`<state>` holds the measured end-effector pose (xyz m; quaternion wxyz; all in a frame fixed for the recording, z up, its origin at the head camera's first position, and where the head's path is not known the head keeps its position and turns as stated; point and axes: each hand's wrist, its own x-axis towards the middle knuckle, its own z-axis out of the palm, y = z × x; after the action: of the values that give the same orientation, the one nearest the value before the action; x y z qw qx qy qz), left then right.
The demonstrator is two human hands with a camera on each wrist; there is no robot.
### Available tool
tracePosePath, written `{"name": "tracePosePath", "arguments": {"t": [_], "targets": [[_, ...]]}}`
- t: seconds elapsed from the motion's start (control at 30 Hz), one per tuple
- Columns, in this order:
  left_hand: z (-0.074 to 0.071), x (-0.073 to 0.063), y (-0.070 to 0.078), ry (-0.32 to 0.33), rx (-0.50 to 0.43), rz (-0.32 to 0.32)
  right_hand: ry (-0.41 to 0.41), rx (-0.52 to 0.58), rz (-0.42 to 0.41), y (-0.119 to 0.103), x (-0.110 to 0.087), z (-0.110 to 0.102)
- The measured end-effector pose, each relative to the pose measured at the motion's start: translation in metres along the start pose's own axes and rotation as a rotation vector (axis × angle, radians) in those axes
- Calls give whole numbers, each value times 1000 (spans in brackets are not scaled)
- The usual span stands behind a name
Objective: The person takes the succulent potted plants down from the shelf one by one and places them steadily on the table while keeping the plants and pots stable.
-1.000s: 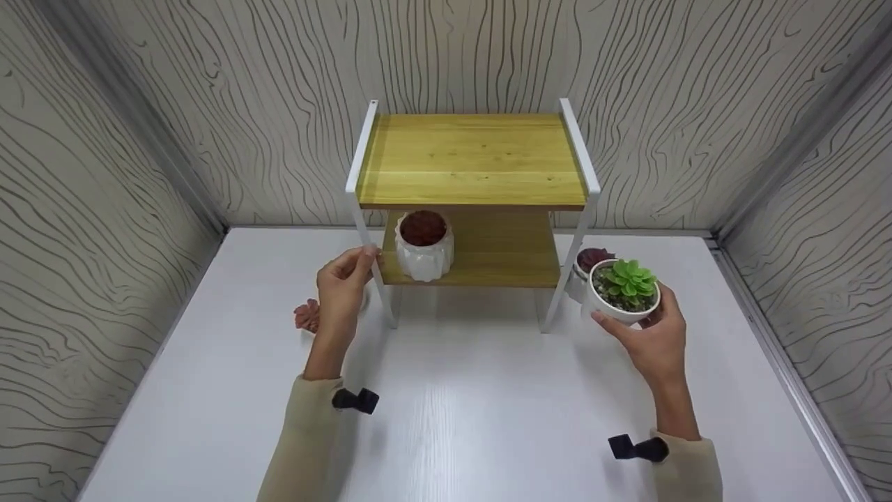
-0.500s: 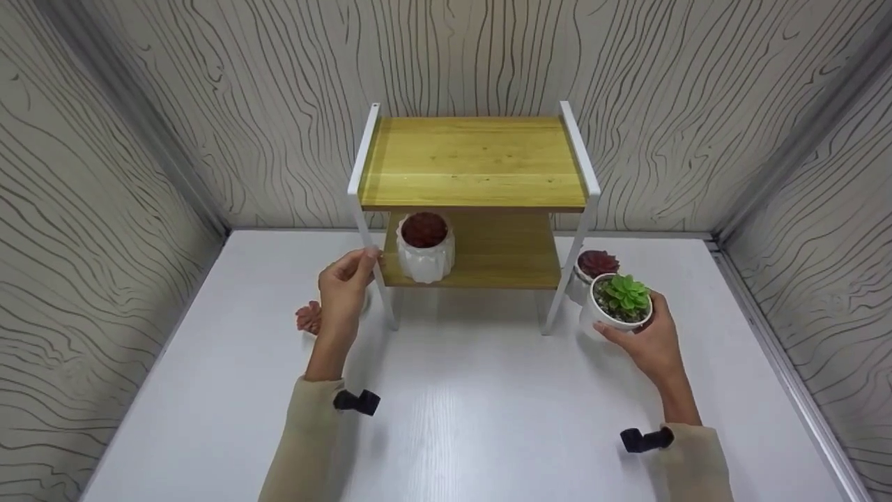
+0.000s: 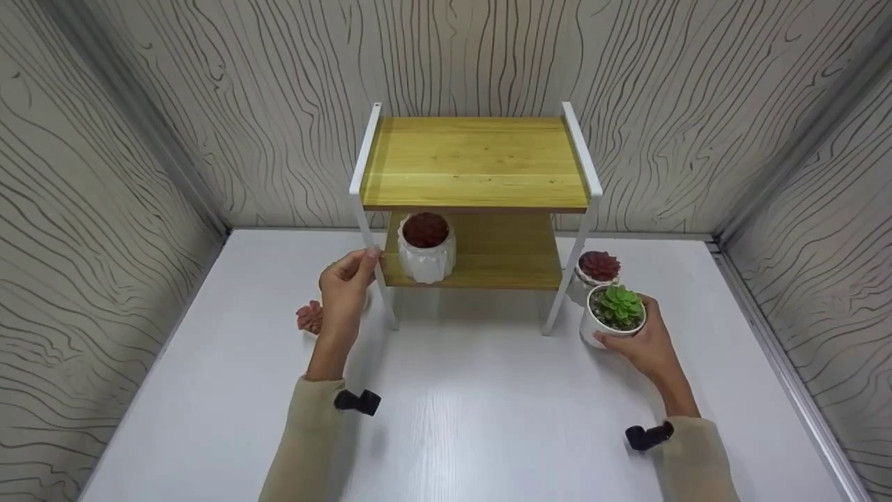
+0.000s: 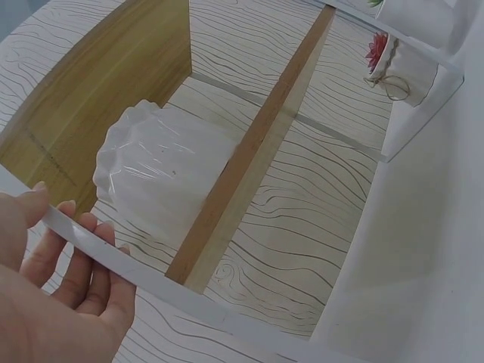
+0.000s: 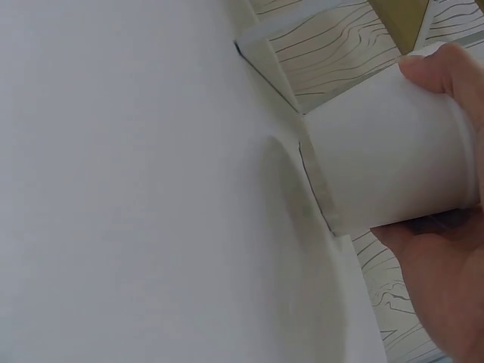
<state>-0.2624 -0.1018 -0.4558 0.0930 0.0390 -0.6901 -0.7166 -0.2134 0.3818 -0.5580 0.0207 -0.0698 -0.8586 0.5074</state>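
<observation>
A white two-tier shelf rack with wooden boards stands mid-table. My left hand grips its left front leg, thumb on one side and fingers on the other in the left wrist view. In my right hand is a potted succulent, green leaves in a smooth white pot, held by the pot's sides. The pot's base is right at the tabletop in the right wrist view. Just behind it, beside the rack's right leg, stands a potted dark-red succulent. A fluted white pot with a dark-red plant sits on the lower board's left side.
A pinkish-red succulent shows left of my left forearm, its pot mostly hidden behind the hand. The white table is enclosed by wood-grain patterned panels at the back and both sides.
My right hand has lowered the green succulent's pot and moved it slightly left, toward the tabletop, uncovering more of the dark-red succulent behind. The left hand keeps its grip on the rack's leg.
</observation>
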Motion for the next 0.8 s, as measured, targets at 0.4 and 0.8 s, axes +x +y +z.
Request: {"name": "tracePosePath", "arguments": {"t": [0.4, 0.8], "targets": [[0, -1, -1, 4, 1, -8, -37, 4, 13, 15, 5, 2], [0, 0, -3, 11, 10, 3, -48, -10, 31, 17, 4, 3]]}}
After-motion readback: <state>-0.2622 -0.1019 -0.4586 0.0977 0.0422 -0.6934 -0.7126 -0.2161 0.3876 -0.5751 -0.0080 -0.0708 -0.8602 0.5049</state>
